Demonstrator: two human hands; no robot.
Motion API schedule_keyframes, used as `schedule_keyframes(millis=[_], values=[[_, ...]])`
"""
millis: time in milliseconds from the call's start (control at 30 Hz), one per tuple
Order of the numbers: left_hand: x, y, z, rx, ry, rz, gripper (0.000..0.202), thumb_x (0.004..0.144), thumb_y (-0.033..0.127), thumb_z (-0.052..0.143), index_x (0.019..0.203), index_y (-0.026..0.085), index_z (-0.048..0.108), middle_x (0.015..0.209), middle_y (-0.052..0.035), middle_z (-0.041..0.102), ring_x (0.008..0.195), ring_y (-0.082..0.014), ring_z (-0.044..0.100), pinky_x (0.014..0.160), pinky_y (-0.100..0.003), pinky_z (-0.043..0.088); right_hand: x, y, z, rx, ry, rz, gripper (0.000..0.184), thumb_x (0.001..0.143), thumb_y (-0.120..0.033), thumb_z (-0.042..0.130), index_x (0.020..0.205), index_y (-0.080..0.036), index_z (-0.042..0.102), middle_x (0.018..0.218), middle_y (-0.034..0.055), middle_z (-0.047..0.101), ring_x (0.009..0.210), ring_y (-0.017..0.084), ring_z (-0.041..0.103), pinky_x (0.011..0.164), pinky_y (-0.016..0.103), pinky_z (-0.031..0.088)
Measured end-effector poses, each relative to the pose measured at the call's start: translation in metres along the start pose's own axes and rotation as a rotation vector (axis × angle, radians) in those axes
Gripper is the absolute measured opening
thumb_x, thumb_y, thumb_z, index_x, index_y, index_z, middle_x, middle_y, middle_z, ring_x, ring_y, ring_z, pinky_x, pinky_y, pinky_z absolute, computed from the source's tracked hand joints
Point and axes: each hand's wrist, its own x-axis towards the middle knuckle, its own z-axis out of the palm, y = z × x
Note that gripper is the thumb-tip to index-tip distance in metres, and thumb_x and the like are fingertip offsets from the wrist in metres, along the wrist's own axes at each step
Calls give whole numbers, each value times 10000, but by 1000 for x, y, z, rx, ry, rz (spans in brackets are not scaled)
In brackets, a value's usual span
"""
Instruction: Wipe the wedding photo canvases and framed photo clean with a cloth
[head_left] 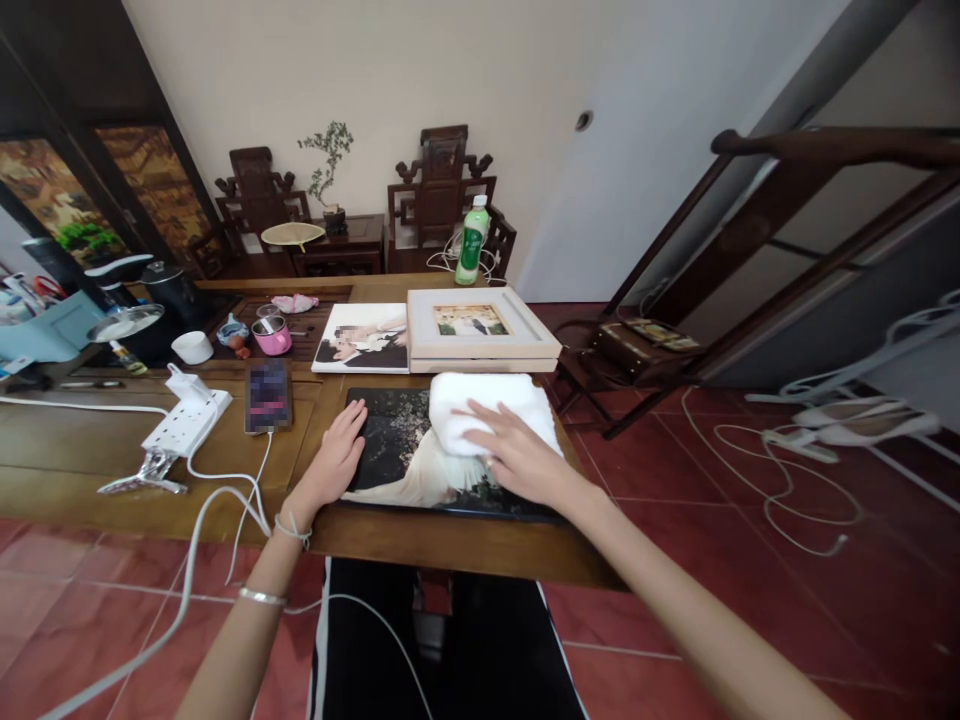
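Observation:
A dark photo panel (397, 440) with a pale gown printed on it lies flat along the front edge of the wooden table. My left hand (339, 455) rests on the panel's left edge, its fingers stretched out and holding nothing. A folded white towel (529, 400) covers the panel's upper right part. Spread flat, my right hand (517, 452) presses on the towel from above without gripping it. Just behind the panel are a white-framed wedding photo (525, 325), stacked on another frame, and a photo album (364, 340) with a couple on its cover.
To the left lie a phone (268, 397) and a white power strip (191, 415) with cables trailing over the table edge. A pink cup (271, 335), a white cup (193, 347) and a kettle (169, 290) stand farther back. A green bottle (472, 242) stands behind the frames.

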Motion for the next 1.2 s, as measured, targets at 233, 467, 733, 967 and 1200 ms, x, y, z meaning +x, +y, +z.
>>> schedule_keyframes(millis=[233,467,733,967,1200], values=[[0,3,-1,-10,-12,-34,486,955,281,297,1436,219,325,1541,-85,263,1434,-225,186,1146,-521,158,21,-11,5,-35,-34,1,498,676,43,437,1088,-153,635,1426,134,449,1383,357,236,1055,680,191],[0,2,0,5,-4,-22,486,955,283,304,1436,215,325,1540,-86,266,1434,-220,187,1154,-496,159,-41,-78,9,1,-65,-125,477,652,20,465,1022,-194,676,1471,92,392,1413,342,117,1099,656,101],[0,0,1,9,-3,-12,490,957,285,304,1442,214,317,1542,-84,262,1433,-227,188,1153,-504,150,-19,-74,4,-5,-116,-99,500,680,14,455,1092,-192,650,1467,98,399,1401,345,183,1090,648,154],[0,4,0,-9,-15,-46,488,954,284,304,1439,227,322,1544,-80,259,1435,-225,185,1148,-517,142,56,-27,6,-62,-71,-1,533,730,7,437,1204,-193,576,1422,118,459,1358,341,294,1034,653,251],[0,6,-1,-7,-18,-58,494,949,281,306,1435,195,327,1546,-93,250,1436,-229,180,1150,-511,151,45,-52,13,-66,-83,-3,534,708,11,455,1194,-170,582,1433,138,439,1371,370,252,1046,674,196]])
